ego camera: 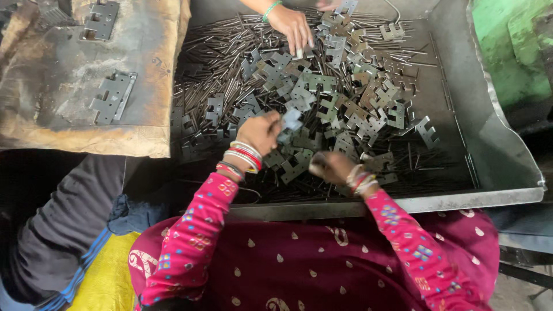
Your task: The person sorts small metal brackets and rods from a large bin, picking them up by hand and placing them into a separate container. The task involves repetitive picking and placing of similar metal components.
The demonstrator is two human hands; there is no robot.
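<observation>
Head camera: left hand (260, 131) pinches a notched hinge plate (291, 122) above the tray (495, 144), right hand (331, 167) fisted, contents hidden; sharp pins (230, 52) could prick fingers, crowded by a co-worker's hand (292, 27).

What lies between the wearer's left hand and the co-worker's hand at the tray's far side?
In the head view, loose hinge plates heaped over thin metal pins fill that stretch.

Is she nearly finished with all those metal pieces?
Not nearly. Two joined hinges lie on the worn board, which looks like done work. Her left hand holds a metal plate; her right hand is closed, contents hidden. A big pile of loose plates and pins fills the tray.
</observation>
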